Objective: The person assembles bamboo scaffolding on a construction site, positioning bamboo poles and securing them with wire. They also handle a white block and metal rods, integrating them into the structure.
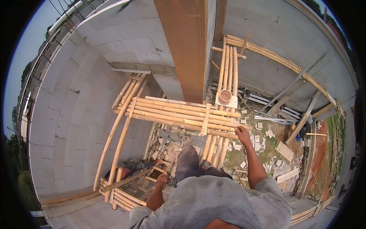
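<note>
R hand (242,134)'s fingers look part-curled at R end of bamboo pole (171,123) on scaffold deck's near edge, L hand (163,178)'s by ladder-like frame (159,169), can't tell grip; pole prob. stiff, lightish, smooth, best held nr cross-batten (206,119).

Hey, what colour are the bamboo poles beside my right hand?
The bamboo poles beside your right hand are pale yellowish tan, best seen in the head view.

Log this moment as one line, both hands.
Left hand: beside wooden rungs; right hand: at bamboo pole end; grips: unclear; bucket: on pale board
</note>
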`<state>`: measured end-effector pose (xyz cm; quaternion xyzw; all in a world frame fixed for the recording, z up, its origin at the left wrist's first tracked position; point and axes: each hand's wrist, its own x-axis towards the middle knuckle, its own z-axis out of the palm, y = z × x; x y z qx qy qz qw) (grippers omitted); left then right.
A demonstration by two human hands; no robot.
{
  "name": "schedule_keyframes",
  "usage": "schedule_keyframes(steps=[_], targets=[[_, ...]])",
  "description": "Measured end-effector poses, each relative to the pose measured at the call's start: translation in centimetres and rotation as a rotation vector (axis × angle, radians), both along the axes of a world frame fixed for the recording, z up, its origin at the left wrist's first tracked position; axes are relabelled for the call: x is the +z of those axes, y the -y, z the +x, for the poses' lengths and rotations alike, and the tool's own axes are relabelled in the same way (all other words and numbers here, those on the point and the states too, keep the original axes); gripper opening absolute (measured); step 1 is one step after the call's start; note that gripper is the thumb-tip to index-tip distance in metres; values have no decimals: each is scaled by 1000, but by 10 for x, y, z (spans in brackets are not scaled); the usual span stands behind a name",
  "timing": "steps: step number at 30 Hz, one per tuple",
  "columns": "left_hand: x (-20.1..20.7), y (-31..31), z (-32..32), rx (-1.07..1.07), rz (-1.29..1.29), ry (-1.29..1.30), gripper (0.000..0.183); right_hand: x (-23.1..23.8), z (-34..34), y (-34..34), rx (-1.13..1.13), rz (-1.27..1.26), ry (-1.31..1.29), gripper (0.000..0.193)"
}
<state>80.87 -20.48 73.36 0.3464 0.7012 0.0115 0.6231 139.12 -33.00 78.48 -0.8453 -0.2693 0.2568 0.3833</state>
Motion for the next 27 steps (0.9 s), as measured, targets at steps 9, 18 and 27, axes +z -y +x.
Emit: schedule_keyframes(steps=[9, 18, 27], targets=[[20, -291, 113, 399, 482, 159, 20, 285, 7, -384, 419, 455, 150, 33], [540, -772, 319, -30, 1440, 724, 30, 344, -8, -602, 624, 550, 169, 30], [618, -871, 527, -983, 1211, -460, 82, 326, -30, -637, 830, 309, 128, 30]])
